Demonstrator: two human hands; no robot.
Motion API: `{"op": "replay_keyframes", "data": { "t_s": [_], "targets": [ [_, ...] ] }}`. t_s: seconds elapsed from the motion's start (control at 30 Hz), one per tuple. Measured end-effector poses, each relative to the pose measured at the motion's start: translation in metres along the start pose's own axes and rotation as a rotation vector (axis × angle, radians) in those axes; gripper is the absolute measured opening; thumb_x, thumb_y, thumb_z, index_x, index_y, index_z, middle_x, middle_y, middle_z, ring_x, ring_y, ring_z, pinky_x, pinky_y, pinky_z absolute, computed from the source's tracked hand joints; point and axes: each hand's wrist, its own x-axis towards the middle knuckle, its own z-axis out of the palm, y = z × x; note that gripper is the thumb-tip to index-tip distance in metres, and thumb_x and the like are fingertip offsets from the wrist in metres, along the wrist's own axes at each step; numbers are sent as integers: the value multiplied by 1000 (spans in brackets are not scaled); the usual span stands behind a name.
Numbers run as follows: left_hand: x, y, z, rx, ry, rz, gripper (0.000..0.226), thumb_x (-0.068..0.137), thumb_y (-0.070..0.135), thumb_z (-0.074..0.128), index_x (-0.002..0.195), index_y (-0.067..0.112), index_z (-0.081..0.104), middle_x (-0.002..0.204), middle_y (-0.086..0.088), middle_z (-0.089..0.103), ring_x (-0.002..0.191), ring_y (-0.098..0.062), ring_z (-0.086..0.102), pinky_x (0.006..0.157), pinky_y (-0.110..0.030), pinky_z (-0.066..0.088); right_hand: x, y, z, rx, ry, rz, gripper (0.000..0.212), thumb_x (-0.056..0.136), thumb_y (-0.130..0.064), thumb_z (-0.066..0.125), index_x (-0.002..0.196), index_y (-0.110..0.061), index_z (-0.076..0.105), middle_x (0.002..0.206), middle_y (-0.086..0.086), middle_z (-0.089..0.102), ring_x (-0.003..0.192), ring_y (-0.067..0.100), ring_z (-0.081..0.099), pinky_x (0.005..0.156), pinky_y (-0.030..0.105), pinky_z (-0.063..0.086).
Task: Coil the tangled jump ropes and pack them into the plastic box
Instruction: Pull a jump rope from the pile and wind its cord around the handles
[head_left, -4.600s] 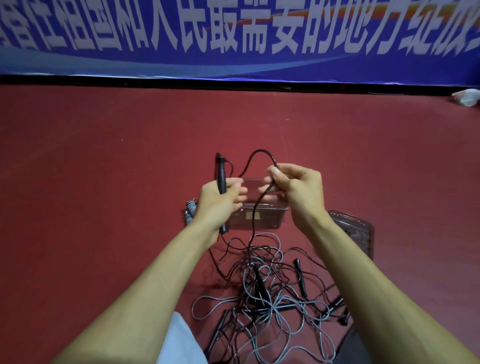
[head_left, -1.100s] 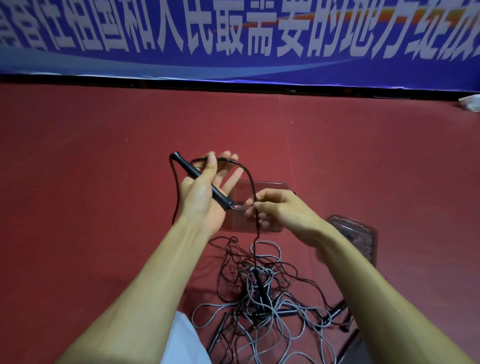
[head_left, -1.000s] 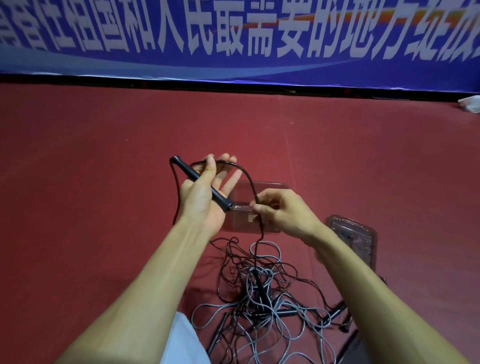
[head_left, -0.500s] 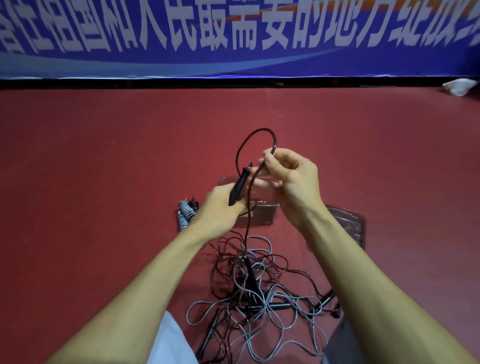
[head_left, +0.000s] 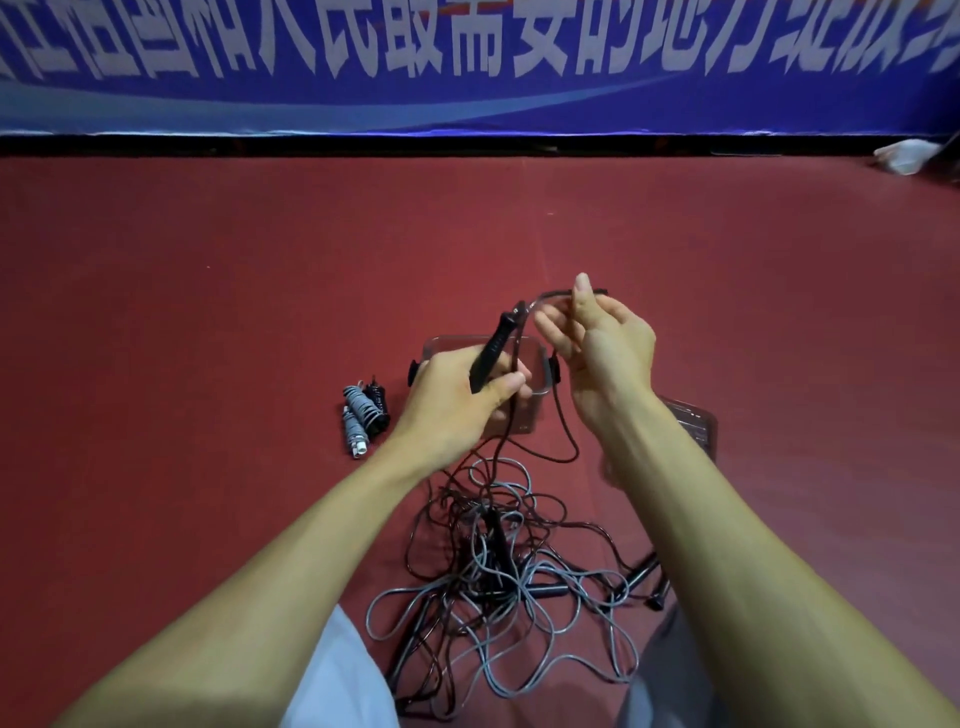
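My left hand (head_left: 457, 400) grips a black jump-rope handle (head_left: 493, 345) that points up and to the right. Its thin black cord (head_left: 563, 431) arcs over to my right hand (head_left: 602, 353), which pinches it between thumb and fingers, then hangs down in a loop. Below lies a tangle of black and grey ropes (head_left: 498, 571) with several black handles. The clear plastic box (head_left: 535, 400) stands on the floor behind my hands, mostly hidden. A coiled grey rope bundle (head_left: 358, 415) lies left of the box.
The clear lid (head_left: 696, 421) lies right of the box, partly behind my right forearm. Red floor stretches all around. A blue banner wall (head_left: 467, 78) closes off the far side, and a white crumpled object (head_left: 906, 156) sits at far right.
My right hand has carried the cord loop down and to the right, turning its palm over. The left hand keeps hold of the handle and has barely shifted.
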Motion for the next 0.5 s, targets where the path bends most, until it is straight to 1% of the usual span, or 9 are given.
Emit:
{"op": "replay_keyframes", "data": {
  "t_s": [0.1, 0.17, 0.2, 0.27, 0.33, 0.4, 0.43, 0.5],
  "targets": [
    [2, 5, -5, -194, 133, -60, 18, 94, 6, 60, 84, 19, 67, 75, 3, 73, 76, -12, 72, 66, -25, 58, 0, 4, -2, -262, -75, 15, 22, 99, -20, 54, 84, -5, 59, 71, 5, 60, 56, 15, 61, 55, 27, 58],
    [4, 9, -10, -341, 227, -109, 15, 95, 6, 59, 86, 16, 67, 75, 2, 73, 74, -13, 71, 63, -24, 58, 1, 11, -1, -459, -143, 5, 21, 100, -16, 52, 82, -8, 60, 70, 5, 62, 52, 13, 58, 50, 26, 54],
    [5, 11, -12, -416, 259, -131, 12, 95, 6, 59, 88, 14, 66, 76, 0, 73, 75, -15, 72, 64, -24, 58, 0, 14, -1, -571, -175, -10, 19, 98, -11, 53, 81, -10, 62, 71, 5, 65, 53, 14, 58, 51, 26, 52],
    [6, 14, -17, -570, 304, -174, 7, 95, 7, 59, 92, 10, 65, 81, -4, 73, 78, -18, 72, 68, -28, 59, 0, 23, -1, -835, -279, -50, 19, 92, -5, 55, 81, -16, 66, 74, 2, 69, 58, 10, 59, 59, 26, 49],
    [8, 18, -21, -735, 328, -210, 6, 96, 6, 57, 93, 7, 62, 84, -7, 72, 78, -18, 72, 69, -29, 60, -2, 28, -2, -1077, -451, -45, 22, 86, -1, 57, 79, -19, 68, 72, -6, 68, 63, 6, 58, 65, 27, 48],
    [10, 19, -27, -897, 350, -229, 8, 97, 5, 54, 93, 7, 60, 83, -5, 71, 77, -16, 72, 70, -29, 60, -7, 33, 0, -1259, -607, -44, 22, 83, -1, 56, 80, -20, 69, 75, -6, 68, 71, 10, 59, 72, 32, 49],
    [11, 19, -30, -969, 358, -234, 9, 98, 5, 53, 92, 8, 60, 82, -4, 72, 77, -16, 72, 72, -29, 60, -10, 34, 2, -1319, -650, -84, 22, 85, -3, 56, 82, -21, 68, 77, -5, 68, 74, 12, 59, 75, 31, 49],
    [11, 17, -35, -1107, 374, -253, 10, 98, 6, 52, 92, 8, 60, 81, -3, 73, 78, -16, 73, 72, -29, 60, -14, 37, 3, -1397, -673, -253, 17, 89, -7, 55, 83, -20, 65, 78, -3, 67, 76, 16, 59, 73, 29, 45]
  ]
}}
